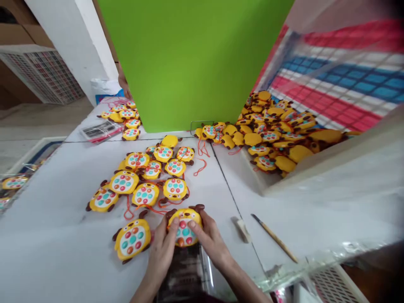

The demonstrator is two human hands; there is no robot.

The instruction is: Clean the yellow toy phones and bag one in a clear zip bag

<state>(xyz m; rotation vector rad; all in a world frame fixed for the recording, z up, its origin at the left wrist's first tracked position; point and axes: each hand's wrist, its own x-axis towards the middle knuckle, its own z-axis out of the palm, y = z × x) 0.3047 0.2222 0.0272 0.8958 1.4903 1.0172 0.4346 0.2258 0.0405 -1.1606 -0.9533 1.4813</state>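
Between my left hand (pixel 163 243) and my right hand (pixel 210 235), at the table's near edge, is a yellow dog-shaped toy (pixel 184 227) with brown ears and coloured buttons on a white belly. Both hands are closed around its sides, and both thumbs rest on its front. A second dog-shaped toy (pixel 132 240) lies face up just left of my left hand. Beyond it spreads a loose group of the same toys (pixel 145 193), some with orange cords (pixel 128 208). To the right of my right hand lie a small white block (pixel 243 230) and a thin wooden-handled brush or tool (pixel 274 237).
A tall green panel (pixel 195 63) stands across the table (pixel 78 244). At right, a plastic-lined container (pixel 315 172) holds a heap of these toys (pixel 277 126). Past the panel's left side are more toys (pixel 128 113), a flat dark packet (pixel 101 130) and another person's hand (pixel 124 84).
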